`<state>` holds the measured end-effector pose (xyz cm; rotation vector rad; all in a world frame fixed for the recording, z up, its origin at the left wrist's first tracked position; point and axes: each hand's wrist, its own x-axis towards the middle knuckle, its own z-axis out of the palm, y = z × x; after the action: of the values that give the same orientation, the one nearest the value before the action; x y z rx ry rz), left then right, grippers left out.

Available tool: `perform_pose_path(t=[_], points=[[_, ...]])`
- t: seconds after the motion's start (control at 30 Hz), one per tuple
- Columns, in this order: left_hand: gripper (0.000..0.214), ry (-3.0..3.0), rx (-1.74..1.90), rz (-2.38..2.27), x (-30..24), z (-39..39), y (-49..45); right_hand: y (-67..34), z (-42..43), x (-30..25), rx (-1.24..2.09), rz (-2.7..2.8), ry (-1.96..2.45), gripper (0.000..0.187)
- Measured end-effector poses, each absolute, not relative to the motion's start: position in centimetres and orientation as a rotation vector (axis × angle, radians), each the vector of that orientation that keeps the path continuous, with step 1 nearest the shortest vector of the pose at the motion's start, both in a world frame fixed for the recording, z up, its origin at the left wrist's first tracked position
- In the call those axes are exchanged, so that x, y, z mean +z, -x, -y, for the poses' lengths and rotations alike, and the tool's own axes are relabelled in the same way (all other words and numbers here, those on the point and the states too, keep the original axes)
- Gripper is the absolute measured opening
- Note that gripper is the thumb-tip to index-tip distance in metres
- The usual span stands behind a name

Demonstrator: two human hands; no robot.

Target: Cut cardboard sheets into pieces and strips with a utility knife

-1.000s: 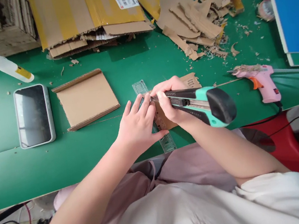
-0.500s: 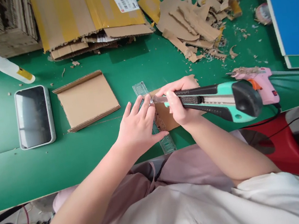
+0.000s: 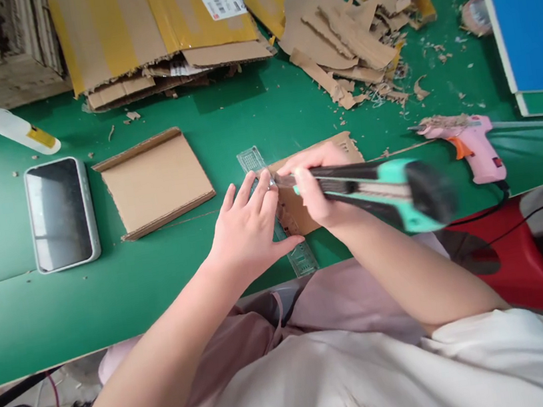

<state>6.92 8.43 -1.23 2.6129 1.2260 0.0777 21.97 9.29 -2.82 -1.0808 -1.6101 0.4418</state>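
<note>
Knife [image 3: 375,185] drawn back slightly, glue gun [image 3: 470,142] beside, scraps [image 3: 353,30] beyond

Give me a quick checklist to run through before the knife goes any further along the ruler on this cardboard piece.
1. Left hand pressing the clear ruler flat: ok.
2. Left fingertips away from the blade: not ok, they sit right beside the knife tip.
3. Right hand gripping the utility knife firmly: ok, fingers wrapped round the body.
4. Blade tip against the ruler edge: cannot tell, hidden by fingers and blur.
5. Cardboard piece lying flat on the green mat: ok.
6. Glue gun and its cable away from the cutting arm: ok, it lies apart, to the right.
</note>
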Motion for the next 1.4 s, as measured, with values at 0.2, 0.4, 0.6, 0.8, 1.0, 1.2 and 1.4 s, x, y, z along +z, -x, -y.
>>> perform_pose_path(t=[0.2, 0.4, 0.6, 0.8, 1.0, 1.2, 1.4], points=[[0.08, -2.621, 0.076, -1.217, -1.2, -8.4, -6.9, -22.6, -9.1, -3.1, 0.488, 1.413, 1.14, 0.016], [0.08, -2.611, 0.083, -1.221, -1.2, -8.4, -6.8, -22.6, -9.4, -2.9, 0.507, 1.519, 1.086, 0.014], [0.081, -2.588, 0.077, -1.216, -1.2, -8.6, -7.0, -22.6, -9.2, -3.0, 0.485, 1.606, 1.092, 0.006], [0.08, -2.594, 0.122, -1.215, -1.5, -8.6, -7.0, -21.6, -9.3, -3.3, 0.454, 1.658, 1.08, 0.006], [0.08, -2.608, 0.127, -1.212, -1.4, -8.6, -6.8, -22.7, -9.3, -3.4, 0.421, 1.553, 1.079, 0.012], [0.08, -2.601, 0.116, -1.217, -1.3, -8.7, -6.9, -22.7, -9.4, -3.3, 0.397, 1.579, 1.049, 0.01], [0.082, -2.586, 0.109, -1.215, -1.3, -8.7, -7.0, -22.7, -9.2, -3.2, 0.467, 1.636, 1.079, 0.008]])
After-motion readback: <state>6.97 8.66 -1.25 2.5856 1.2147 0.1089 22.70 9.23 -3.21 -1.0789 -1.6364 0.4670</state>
